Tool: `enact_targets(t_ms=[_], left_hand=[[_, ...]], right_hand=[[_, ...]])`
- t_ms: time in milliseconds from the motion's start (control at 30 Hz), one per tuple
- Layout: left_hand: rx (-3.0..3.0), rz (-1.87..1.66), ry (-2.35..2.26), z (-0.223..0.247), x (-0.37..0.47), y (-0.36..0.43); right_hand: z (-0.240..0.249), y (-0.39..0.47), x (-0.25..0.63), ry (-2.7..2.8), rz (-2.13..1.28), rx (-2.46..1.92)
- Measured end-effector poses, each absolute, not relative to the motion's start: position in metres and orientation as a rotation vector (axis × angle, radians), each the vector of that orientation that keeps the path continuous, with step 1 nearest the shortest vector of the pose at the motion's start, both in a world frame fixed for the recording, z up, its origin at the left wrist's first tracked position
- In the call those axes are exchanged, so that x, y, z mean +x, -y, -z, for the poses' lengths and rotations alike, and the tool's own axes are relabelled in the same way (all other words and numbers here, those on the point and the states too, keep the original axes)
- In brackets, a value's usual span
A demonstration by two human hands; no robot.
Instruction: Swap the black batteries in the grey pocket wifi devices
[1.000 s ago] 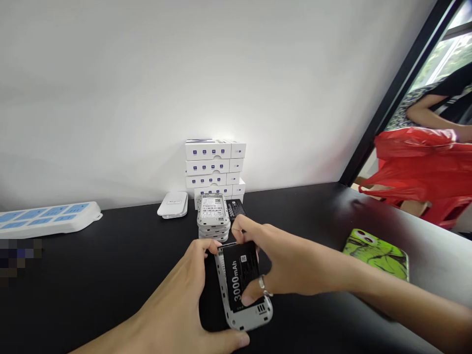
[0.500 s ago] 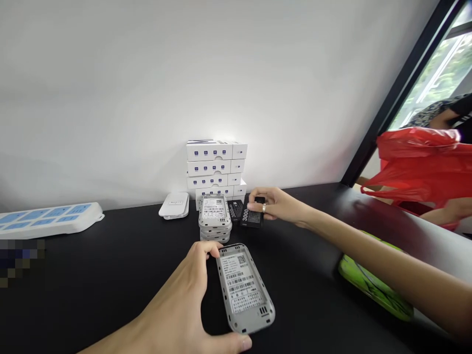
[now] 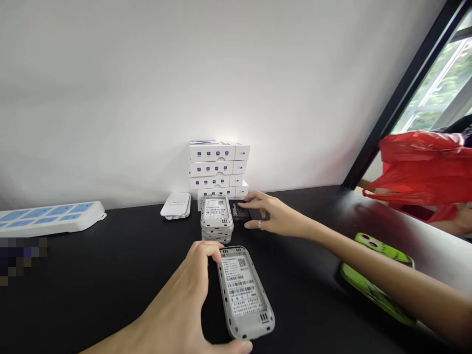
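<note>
My left hand point(image 3: 191, 290) spans a white handheld device point(image 3: 246, 290) lying on the black table, its back open to a bay with a printed label. The fingertips touch the upper left corner and the thumb lies at the near end. My right hand point(image 3: 271, 214) is at the black 3000 mAh batteries point(image 3: 239, 212), its thumb and fingers spread apart. That hand partly hides the batteries. Just left of them rises a stack of similar open-backed devices point(image 3: 216, 216).
Several white boxes point(image 3: 213, 152) are stacked against the wall. White covers point(image 3: 176, 205) lie to their left, and a power strip point(image 3: 55, 219) is at the far left. On the right are a green phone case point(image 3: 376, 290) and a red plastic bag point(image 3: 424, 167) near another person.
My right hand has let go of the battery it was pinching and opened its fingers, with the battery set down beside the others. My left hand has stayed at the device.
</note>
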State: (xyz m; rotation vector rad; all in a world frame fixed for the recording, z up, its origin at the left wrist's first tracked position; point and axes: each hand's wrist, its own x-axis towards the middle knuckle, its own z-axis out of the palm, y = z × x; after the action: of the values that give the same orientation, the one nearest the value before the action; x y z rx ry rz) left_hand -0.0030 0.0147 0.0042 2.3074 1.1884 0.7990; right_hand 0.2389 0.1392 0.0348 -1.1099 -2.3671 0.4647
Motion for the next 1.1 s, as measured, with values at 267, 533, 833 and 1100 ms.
enact_targets(t_ms=[267, 533, 833, 1100], left_hand=[[2.244, -1.131, -1.331, -0.037, -0.01, -0.041], [2.159, -0.967, -1.406, -0.041, -0.014, -0.086], [1.918, -1.084, -1.444, -0.064, -0.021, -0.066], [1.724, -0.886, -1.299, -0.063, -0.026, -0.083]], right_hand=[[-0.034, -0.13, 0.24, 2.365, -0.334, -1.024], [-0.042, -0.128, 0.252, 2.275, -0.344, -1.056], [-0.048, -0.123, 0.239, 2.109, -0.378, -1.231], [-0.066, -0.13, 0.193, 2.193, -0.553, -1.271]])
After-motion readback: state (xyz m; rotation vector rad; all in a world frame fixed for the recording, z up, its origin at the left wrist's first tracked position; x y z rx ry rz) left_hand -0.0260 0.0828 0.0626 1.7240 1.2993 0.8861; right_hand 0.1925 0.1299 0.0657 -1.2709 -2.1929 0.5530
